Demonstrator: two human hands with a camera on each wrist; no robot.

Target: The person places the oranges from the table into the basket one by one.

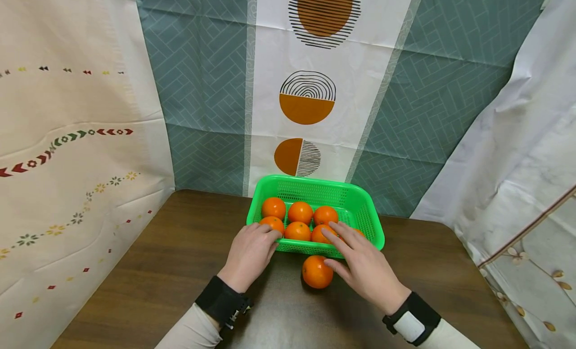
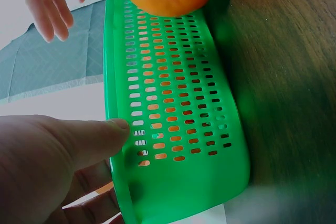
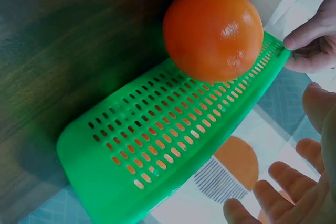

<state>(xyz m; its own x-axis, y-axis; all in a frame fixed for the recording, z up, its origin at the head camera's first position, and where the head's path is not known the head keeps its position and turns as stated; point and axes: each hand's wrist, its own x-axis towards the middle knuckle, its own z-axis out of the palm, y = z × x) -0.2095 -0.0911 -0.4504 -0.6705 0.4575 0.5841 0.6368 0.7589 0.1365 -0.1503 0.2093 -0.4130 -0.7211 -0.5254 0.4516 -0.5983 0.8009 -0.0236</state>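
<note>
A green plastic basket [image 1: 315, 189] with perforated walls holds several oranges [image 1: 297, 231]. My left hand [image 1: 253, 251] grips its near rim towards the left end. In the left wrist view the thumb [image 2: 107, 135] lies outside the rim, with the fingers curled over the inner side. One more orange [image 1: 317, 272] sits on the table just in front of the basket's near wall. Over the near rim, right of that orange, my right hand [image 1: 366, 266] hovers with spread fingers and nothing in them. Its fingertips overlap the oranges at the basket's front right in the head view.
The basket stands on a dark brown wooden table [image 1: 189, 239] near its back edge. Behind hangs a teal and white cloth [image 1: 211, 89] with orange and striped circles. Pale patterned cloths [image 1: 81, 189] drape along the left and right sides.
</note>
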